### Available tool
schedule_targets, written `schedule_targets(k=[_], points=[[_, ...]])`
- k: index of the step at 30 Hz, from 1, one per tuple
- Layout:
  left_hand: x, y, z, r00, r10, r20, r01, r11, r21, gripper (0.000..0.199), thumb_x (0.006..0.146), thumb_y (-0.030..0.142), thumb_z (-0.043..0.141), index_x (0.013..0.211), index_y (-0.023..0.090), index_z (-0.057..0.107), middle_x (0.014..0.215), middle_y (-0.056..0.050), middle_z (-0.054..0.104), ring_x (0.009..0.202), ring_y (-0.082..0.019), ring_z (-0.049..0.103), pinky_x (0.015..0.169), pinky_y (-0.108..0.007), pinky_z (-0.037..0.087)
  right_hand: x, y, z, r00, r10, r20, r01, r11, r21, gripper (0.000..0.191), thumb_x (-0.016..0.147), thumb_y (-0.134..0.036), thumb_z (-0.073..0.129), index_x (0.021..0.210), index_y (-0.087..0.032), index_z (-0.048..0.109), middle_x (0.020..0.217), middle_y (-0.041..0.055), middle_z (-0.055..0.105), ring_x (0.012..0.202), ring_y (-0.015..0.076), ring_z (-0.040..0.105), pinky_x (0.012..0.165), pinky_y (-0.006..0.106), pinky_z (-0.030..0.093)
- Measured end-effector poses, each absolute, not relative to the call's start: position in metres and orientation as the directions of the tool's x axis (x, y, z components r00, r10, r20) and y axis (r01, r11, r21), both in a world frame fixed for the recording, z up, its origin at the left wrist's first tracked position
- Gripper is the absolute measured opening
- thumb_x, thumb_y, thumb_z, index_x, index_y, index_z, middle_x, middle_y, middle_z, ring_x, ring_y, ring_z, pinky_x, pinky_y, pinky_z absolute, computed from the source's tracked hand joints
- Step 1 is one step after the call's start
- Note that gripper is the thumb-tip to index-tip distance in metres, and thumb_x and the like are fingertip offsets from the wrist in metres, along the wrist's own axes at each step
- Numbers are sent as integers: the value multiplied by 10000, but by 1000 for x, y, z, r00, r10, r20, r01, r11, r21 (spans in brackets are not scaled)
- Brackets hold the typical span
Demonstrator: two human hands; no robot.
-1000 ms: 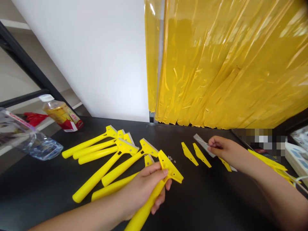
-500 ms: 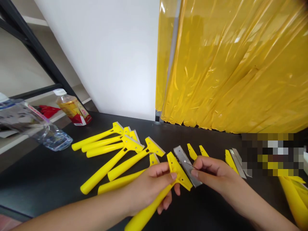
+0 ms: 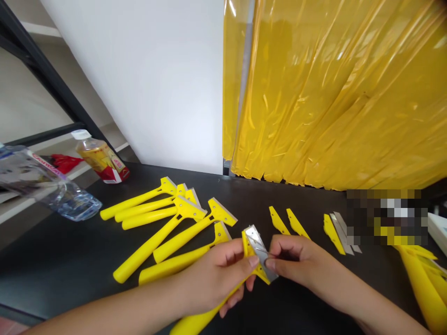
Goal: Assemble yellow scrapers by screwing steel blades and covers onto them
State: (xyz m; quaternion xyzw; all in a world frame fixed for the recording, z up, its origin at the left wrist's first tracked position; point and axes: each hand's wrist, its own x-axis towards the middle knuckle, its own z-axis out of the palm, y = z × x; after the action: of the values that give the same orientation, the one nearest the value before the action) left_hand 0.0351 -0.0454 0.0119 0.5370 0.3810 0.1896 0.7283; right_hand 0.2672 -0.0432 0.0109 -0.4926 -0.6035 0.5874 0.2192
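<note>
My left hand (image 3: 220, 267) is closed around the neck of a yellow scraper (image 3: 200, 321), whose head points up and to the right. Over that head lies a flat silver metal blade plate (image 3: 256, 244), covering much of the yellow. My right hand (image 3: 302, 256) pinches the plate's right edge between thumb and fingers. A thin metal sliver shows near those fingertips; its kind is unclear. Left of my hands, several yellow scrapers (image 3: 176, 225) with blades fitted lie fanned out. Two loose yellow clamp pieces (image 3: 278, 221) rest just beyond my right hand.
Another yellow piece (image 3: 332, 235) lies beside silver blades (image 3: 344, 232) at the right. More yellow handles (image 3: 421, 288) are at the right edge. A drink bottle (image 3: 103, 158) and a clear bottle (image 3: 70, 195) are at the left. Yellow plastic sheeting (image 3: 331, 102) hangs behind the black table (image 3: 52, 260).
The silver plate has moved left from beside the scraper head onto it, with my right hand following. My left hand still holds the scraper, slightly lower and further left.
</note>
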Motion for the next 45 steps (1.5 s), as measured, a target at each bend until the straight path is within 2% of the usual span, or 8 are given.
schedule_targets(k=[8,13,19,28,34,37,41,45], points=[[36,-50,12,557,669,-493,382,320,867,480,982,664,476,777,231,471,483,88,402,359,-80,389,299,-140,329,255,-59,10,-347,876,-334,516,-119,-848,235,885,-363,678,713,-211,629,662,-44,555,671,131,490,619,251,361],[39,-50,11,564,667,-487,317,370,873,501,957,678,513,740,227,476,474,82,423,332,-78,399,276,-140,319,265,-54,13,-334,918,-215,560,10,-829,331,973,-474,586,764,-237,684,774,0,686,768,181,630,692,274,474],[36,-43,10,542,700,-465,215,420,882,478,949,640,560,735,221,478,538,81,454,310,-66,407,261,-154,342,295,-31,-14,-53,995,79,907,81,-412,342,994,-366,507,1227,-348,757,1272,30,762,1131,268,723,956,383,550],[35,-41,7,538,686,-490,210,454,866,450,967,583,548,718,210,510,563,55,506,324,-74,431,265,-166,364,298,-31,-17,-49,999,-4,959,46,-279,246,945,-473,569,997,-334,766,995,23,744,801,228,733,679,338,504],[35,-40,5,541,691,-480,225,432,874,481,1004,553,490,668,210,497,483,64,441,303,-85,419,270,-176,345,301,-36,-21,2,999,-55,936,-22,-351,263,906,-404,584,1110,-289,702,1188,72,729,1024,303,716,850,403,510],[36,-40,4,538,688,-486,231,434,871,466,1019,514,469,667,210,497,463,64,441,296,-89,412,267,-180,337,303,-35,-20,20,993,-113,906,-66,-419,248,858,-381,646,1087,-289,677,1045,54,742,932,278,716,789,372,511],[36,-38,2,519,680,-519,241,466,851,457,1017,523,475,685,211,502,467,67,452,292,-85,410,264,-173,351,304,-29,-5,-64,979,-194,852,-47,-522,222,897,-411,628,749,-253,580,711,-19,621,656,178,585,574,286,403],[36,-36,0,550,667,-502,207,474,856,409,1000,544,507,770,205,528,533,69,503,303,-79,429,260,-164,372,293,-33,12,-214,951,-222,570,-63,-819,383,955,-556,607,762,-226,612,734,-27,552,708,145,496,652,271,396]])
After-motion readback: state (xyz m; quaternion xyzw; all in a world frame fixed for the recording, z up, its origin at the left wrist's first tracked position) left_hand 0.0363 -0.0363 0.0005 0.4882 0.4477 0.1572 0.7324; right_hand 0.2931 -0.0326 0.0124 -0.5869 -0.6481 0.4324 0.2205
